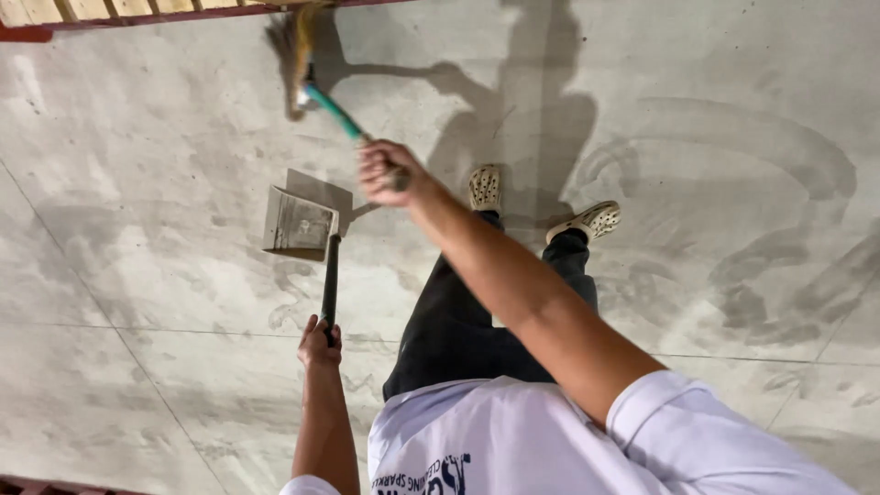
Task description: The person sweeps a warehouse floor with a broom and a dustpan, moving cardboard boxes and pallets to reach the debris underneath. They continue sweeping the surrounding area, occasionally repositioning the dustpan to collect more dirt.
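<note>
My right hand [385, 172] is stretched out forward and grips the green handle of a broom [323, 96]. The broom's straw head [291, 50] rests on the concrete floor near a red-edged step. My left hand [318, 345] holds the black handle of a dustpan [330, 280]. The grey dustpan scoop [299, 223] stands on the floor, just below and left of my right hand. My two feet in pale perforated clogs [485, 186] stand to the right of the dustpan.
The grey concrete floor [715, 165] shows swirled wet or dusty marks and thin joint lines. A red border with pale wooden slats [128, 11] runs along the top edge. My shadow falls across the floor ahead of my feet.
</note>
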